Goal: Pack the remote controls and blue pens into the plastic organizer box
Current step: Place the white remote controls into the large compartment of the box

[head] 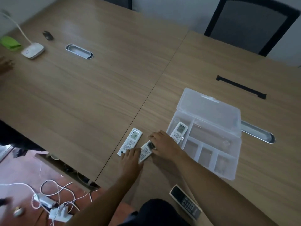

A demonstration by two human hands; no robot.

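Observation:
A clear plastic organizer box (228,162) lies open on the wooden table, its lid (210,110) folded back. One white remote (178,132) rests in the box's long left compartment. A second white remote (130,141) lies on the table to the left of the box. Between the two lies a third white remote (145,151). My left hand (130,159) grips its near end and my right hand (164,144) grips its far end. A dark remote (185,202) sits at the table's near edge. I see no blue pens.
A black bar (241,87) and a metal cable slot (259,133) lie beyond the box. Far left are a white lamp base (33,50), green cloth (10,43), black mouse (47,35) and another slot (79,51). Cables (48,201) cover the floor.

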